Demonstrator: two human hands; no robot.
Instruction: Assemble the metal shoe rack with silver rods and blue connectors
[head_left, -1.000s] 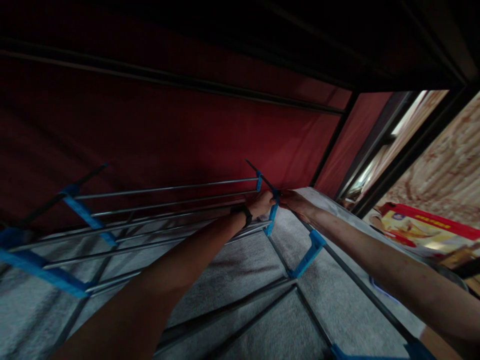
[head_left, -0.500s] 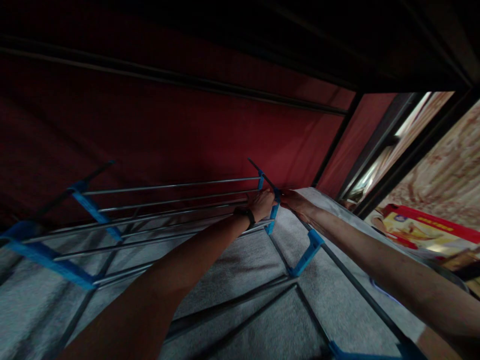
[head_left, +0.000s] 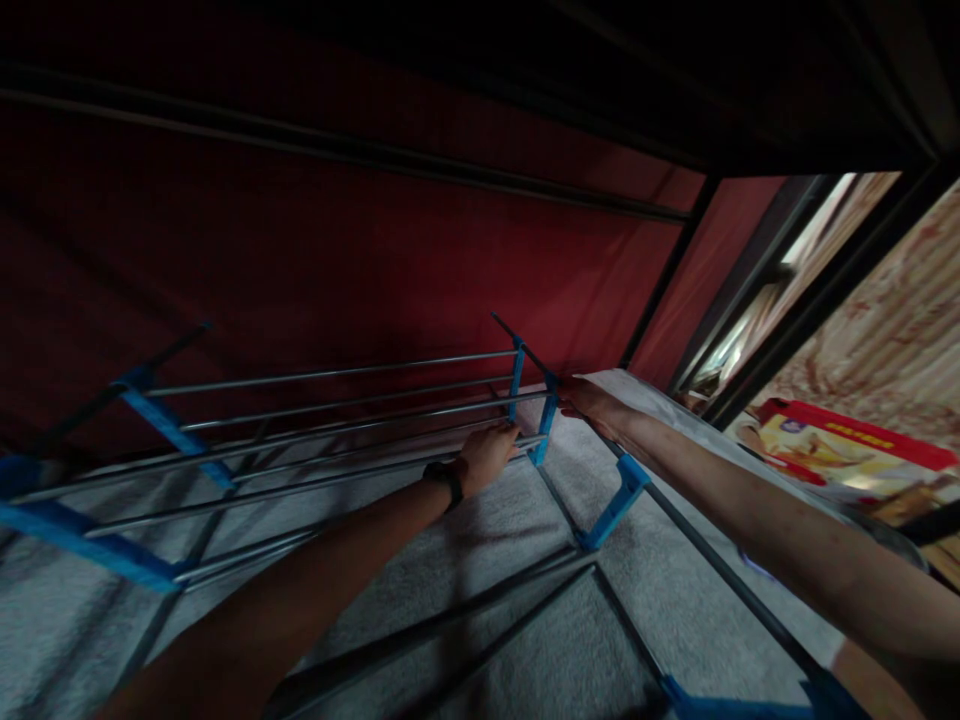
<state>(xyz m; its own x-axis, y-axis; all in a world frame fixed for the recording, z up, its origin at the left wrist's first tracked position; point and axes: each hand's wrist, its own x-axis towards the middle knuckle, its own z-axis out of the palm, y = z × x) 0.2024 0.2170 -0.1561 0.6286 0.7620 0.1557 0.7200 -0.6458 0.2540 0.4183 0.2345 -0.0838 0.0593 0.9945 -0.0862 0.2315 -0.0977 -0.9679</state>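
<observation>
Left hand (head_left: 487,458) lower than before, curled over rack rods (head_left: 529,445); right hand (head_left: 589,404) closed around side pole (head_left: 712,559)

The left hand (head_left: 487,456) is bare from the fingertips to the wrist. Behind those fingers, a black band (head_left: 453,484) circles the wrist, with a thicker dark part at one side; it may be a watch, though the dim light makes that hard to tell. Farther back from the fingers, the left forearm (head_left: 330,588) is bare. The right hand (head_left: 592,404) and, behind its fingers, the right forearm (head_left: 739,500) are bare.
</observation>
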